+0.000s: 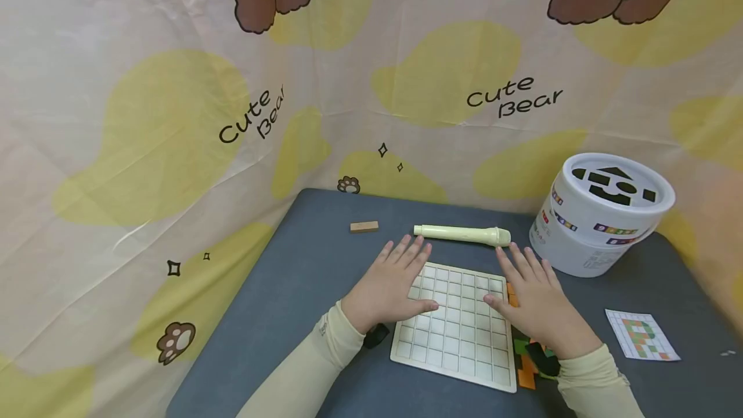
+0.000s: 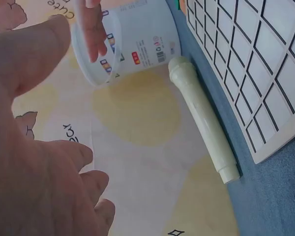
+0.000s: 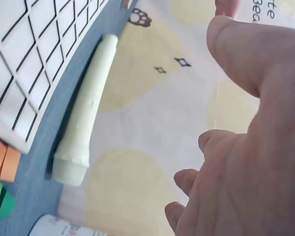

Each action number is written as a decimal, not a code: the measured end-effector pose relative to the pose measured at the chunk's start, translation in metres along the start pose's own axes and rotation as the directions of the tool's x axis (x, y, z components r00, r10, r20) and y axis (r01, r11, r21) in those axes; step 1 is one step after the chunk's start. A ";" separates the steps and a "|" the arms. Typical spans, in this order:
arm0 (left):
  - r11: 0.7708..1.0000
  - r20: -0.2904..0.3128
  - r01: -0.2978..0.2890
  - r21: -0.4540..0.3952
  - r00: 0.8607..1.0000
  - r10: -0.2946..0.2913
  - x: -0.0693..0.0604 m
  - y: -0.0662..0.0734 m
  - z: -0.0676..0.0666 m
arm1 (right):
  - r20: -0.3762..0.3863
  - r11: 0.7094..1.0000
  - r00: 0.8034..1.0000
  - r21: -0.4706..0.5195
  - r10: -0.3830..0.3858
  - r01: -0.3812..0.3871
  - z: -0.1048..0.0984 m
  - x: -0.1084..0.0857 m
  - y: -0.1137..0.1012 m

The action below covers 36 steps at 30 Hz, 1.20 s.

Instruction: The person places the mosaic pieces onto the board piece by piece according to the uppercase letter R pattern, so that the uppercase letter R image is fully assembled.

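Both hands are spread over a pale board with a grid of white squares [image 1: 453,340], and neither holds anything. My left hand [image 1: 391,286] is at the board's left side, fingers straight and thumb pointing inward. Over its right side is my right hand [image 1: 536,302], also with straight fingers. In the wrist views the hands look raised off the table. Beyond the fingertips lies a pale yellow microphone-shaped stick [image 1: 458,233]. Orange and green flat pieces [image 1: 526,373] lie along the board's right edge, partly hidden by the right hand and wrist.
A white bucket [image 1: 600,257] with shaped holes in its lid stands at the back right. A small wooden block [image 1: 364,227] lies at the back left. On the right is a card with a coloured grid pattern [image 1: 641,335]. Printed cloth hangs behind the grey table [image 1: 278,315].
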State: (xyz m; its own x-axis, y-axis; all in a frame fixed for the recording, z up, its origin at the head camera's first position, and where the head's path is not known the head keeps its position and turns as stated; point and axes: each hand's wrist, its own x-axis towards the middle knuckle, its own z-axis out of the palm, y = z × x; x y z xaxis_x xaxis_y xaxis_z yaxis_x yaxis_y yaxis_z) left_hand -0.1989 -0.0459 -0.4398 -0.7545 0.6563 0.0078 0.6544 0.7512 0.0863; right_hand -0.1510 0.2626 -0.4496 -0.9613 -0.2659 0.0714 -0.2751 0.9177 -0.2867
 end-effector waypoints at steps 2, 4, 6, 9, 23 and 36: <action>1.000 0.005 0.004 0.004 1.000 -0.004 0.000 -0.001 0.001 | 0.003 1.000 1.000 0.011 0.011 -0.011 -0.001 0.000 0.007; 1.000 0.013 0.009 0.007 1.000 -0.009 0.000 -0.001 0.001 | 0.011 1.000 1.000 0.011 0.027 -0.027 -0.001 0.001 0.014; 1.000 0.027 0.019 0.005 0.999 -0.019 0.000 -0.002 0.002 | 0.020 0.999 0.999 0.010 0.039 -0.039 0.000 0.001 0.021; 0.999 0.043 0.035 0.016 0.998 -0.036 0.001 -0.003 0.001 | 0.037 0.999 0.998 -0.005 0.049 -0.049 0.004 0.004 0.031; 0.997 0.072 0.064 0.042 0.995 -0.066 0.002 -0.004 -0.001 | -0.019 0.994 1.000 -0.113 0.006 -0.008 0.045 0.016 0.064; 0.961 0.225 0.131 -0.242 0.971 -0.076 0.011 -0.018 0.022 | -0.027 0.989 0.999 -0.139 0.046 -0.049 0.050 0.018 0.065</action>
State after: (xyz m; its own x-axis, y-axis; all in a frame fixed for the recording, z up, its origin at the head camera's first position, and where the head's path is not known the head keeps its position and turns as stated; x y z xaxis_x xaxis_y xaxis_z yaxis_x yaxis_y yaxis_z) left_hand -0.2175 -0.0505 -0.4637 -0.7710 0.5966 -0.2229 0.5182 0.7912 0.3248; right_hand -0.1857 0.3029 -0.5149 -0.9729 -0.2157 0.0835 -0.2265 0.9618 -0.1538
